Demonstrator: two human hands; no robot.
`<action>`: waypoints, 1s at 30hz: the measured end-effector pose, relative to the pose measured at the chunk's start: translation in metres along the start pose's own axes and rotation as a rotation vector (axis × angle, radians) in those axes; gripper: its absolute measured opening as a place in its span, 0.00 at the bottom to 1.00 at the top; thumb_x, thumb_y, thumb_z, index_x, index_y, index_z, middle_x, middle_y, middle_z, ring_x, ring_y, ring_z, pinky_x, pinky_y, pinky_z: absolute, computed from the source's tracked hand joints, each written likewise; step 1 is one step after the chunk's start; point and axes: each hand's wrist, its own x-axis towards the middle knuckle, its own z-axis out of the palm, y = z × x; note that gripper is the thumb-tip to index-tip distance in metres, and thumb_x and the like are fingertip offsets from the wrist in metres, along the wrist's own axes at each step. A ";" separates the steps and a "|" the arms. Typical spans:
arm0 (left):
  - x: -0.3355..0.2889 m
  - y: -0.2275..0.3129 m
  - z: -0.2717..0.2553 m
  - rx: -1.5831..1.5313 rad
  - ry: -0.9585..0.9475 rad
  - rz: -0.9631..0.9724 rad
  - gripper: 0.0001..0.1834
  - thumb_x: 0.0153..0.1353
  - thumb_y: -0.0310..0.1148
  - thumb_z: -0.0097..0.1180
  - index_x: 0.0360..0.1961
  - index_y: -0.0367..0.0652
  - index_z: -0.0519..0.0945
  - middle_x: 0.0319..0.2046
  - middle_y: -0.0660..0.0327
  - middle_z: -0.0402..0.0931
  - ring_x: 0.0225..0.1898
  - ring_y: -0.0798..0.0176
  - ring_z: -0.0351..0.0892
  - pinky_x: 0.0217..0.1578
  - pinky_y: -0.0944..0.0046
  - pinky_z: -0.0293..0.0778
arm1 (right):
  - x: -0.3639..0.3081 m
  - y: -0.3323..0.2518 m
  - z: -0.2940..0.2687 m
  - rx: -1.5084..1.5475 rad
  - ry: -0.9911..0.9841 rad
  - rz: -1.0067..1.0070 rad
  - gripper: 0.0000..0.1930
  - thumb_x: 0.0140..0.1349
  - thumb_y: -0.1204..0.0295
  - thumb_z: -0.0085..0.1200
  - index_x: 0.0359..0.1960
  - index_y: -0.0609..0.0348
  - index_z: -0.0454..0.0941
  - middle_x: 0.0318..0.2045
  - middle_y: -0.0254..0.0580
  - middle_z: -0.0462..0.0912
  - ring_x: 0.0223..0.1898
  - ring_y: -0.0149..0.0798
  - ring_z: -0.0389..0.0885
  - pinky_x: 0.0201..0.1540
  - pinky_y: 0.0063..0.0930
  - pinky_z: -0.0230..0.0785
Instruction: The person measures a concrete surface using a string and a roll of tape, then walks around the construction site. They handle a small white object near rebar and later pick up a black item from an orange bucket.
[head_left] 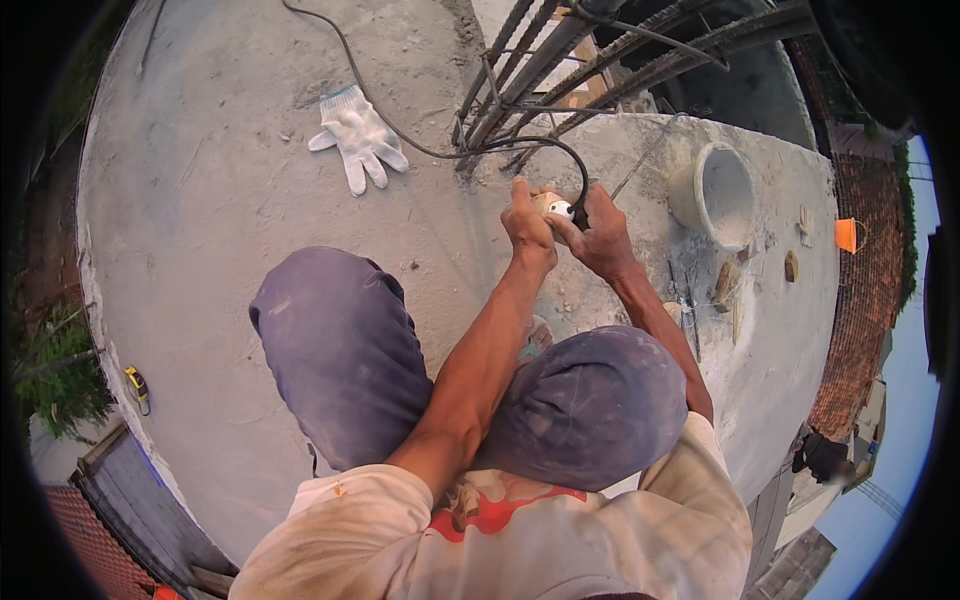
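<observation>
In front of my knees, both hands are close together, just below the bundle of rebar. My left hand (pixel 528 225) is closed round a small whitish electrical socket (pixel 555 206), its holed face turned toward my right hand. My right hand (pixel 602 240) grips the end of a black cable (pixel 583 172) right against the socket. Fingers cover most of that end, so I cannot tell whether it is joined to the socket. From there the cable loops up, past the rebar (pixel 520 95), and away to the far left. A white knitted glove (pixel 357 138) lies on the concrete left of the rebar.
Rough concrete slab (pixel 200 260) lies under me, with drop-offs at its left and right edges. A grey bucket (pixel 713 195) lies tilted at the right, near wood scraps (pixel 727 287). A yellow tool (pixel 137 390) rests by the left edge. An orange bucket (pixel 848 235) stands far right.
</observation>
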 end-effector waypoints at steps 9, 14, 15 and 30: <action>0.001 0.002 -0.005 -0.002 0.174 -0.092 0.24 0.69 0.51 0.47 0.35 0.37 0.80 0.31 0.55 0.81 0.29 0.56 0.82 0.32 0.57 0.78 | -0.005 0.005 0.012 0.071 -0.051 0.041 0.22 0.57 0.62 0.75 0.41 0.65 0.76 0.30 0.44 0.75 0.25 0.40 0.78 0.26 0.34 0.72; 0.006 -0.006 -0.015 0.047 0.211 0.040 0.25 0.69 0.51 0.48 0.34 0.36 0.80 0.30 0.55 0.81 0.28 0.56 0.82 0.31 0.57 0.79 | -0.005 0.000 0.024 0.121 -0.035 0.064 0.21 0.57 0.64 0.75 0.41 0.64 0.76 0.29 0.43 0.75 0.24 0.40 0.77 0.27 0.35 0.73; 0.005 -0.004 -0.012 0.053 0.203 0.018 0.26 0.69 0.51 0.48 0.33 0.36 0.80 0.30 0.55 0.81 0.28 0.56 0.82 0.30 0.57 0.79 | -0.007 0.003 0.020 0.123 -0.051 0.098 0.21 0.57 0.64 0.75 0.42 0.64 0.76 0.29 0.43 0.75 0.24 0.40 0.77 0.27 0.35 0.73; 0.005 0.004 -0.006 0.171 0.227 0.036 0.30 0.73 0.53 0.42 0.33 0.34 0.82 0.28 0.53 0.82 0.27 0.56 0.82 0.32 0.57 0.79 | -0.005 0.007 0.015 0.084 -0.028 0.132 0.17 0.58 0.69 0.73 0.39 0.65 0.78 0.32 0.45 0.76 0.30 0.42 0.78 0.34 0.35 0.72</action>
